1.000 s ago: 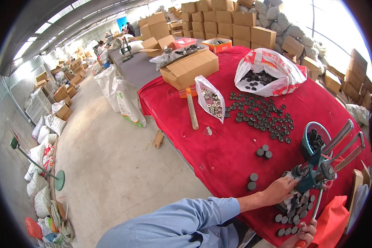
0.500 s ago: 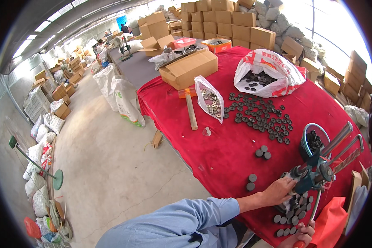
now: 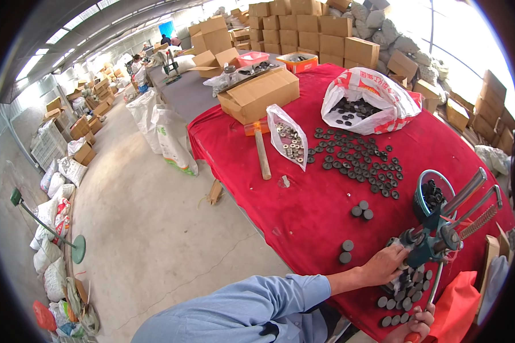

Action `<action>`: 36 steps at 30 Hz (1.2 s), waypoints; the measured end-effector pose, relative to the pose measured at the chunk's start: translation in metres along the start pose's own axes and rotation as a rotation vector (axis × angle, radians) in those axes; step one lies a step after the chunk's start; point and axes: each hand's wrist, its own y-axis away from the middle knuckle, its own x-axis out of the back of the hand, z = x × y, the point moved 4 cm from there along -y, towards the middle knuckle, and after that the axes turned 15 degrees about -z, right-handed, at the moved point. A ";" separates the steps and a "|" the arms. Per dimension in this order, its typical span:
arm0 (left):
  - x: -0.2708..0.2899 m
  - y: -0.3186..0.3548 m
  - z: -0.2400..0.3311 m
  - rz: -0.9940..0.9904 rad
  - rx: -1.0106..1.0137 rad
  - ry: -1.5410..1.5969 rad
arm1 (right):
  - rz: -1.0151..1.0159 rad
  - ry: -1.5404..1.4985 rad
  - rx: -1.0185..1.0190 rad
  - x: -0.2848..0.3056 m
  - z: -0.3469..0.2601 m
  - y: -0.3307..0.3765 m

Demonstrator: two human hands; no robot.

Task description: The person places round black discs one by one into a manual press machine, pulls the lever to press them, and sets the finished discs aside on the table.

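Observation:
My left hand (image 3: 385, 264) reaches in under the head of a teal hand press (image 3: 424, 251), fingers closed at its working end. What lies between those fingertips is hidden. At the lower right, my right hand (image 3: 419, 326) is wrapped round the red-ended metal lever (image 3: 436, 284) of the press. Dark grey round discs (image 3: 397, 304) lie close together between my two hands. Two more discs (image 3: 346, 252) sit left of my left hand, with a small group of discs (image 3: 362, 210) farther off. A teal basket (image 3: 420, 197) of black parts stands behind the press.
A red cloth (image 3: 320, 214) covers the table. Black cup-shaped parts (image 3: 357, 157) are spread before a white sack (image 3: 377, 94). A mallet (image 3: 262, 151), a bag of small rings (image 3: 288, 140) and a cardboard box (image 3: 260, 94) lie farther left. Red fabric (image 3: 456, 306) hangs beside my right hand.
The whole view has shifted slightly. Both hands keep their places, the left at the press head and the right on the lever.

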 end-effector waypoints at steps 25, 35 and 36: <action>0.107 0.124 -0.016 0.001 0.436 -0.180 | -0.003 -0.011 -0.143 0.014 0.006 0.011; 0.078 0.094 -0.008 -0.001 0.246 -0.148 | 0.044 0.129 -0.204 0.015 -0.006 -0.016; 0.076 0.083 -0.005 -0.006 0.244 -0.146 | 0.016 0.138 -0.190 0.017 -0.009 -0.026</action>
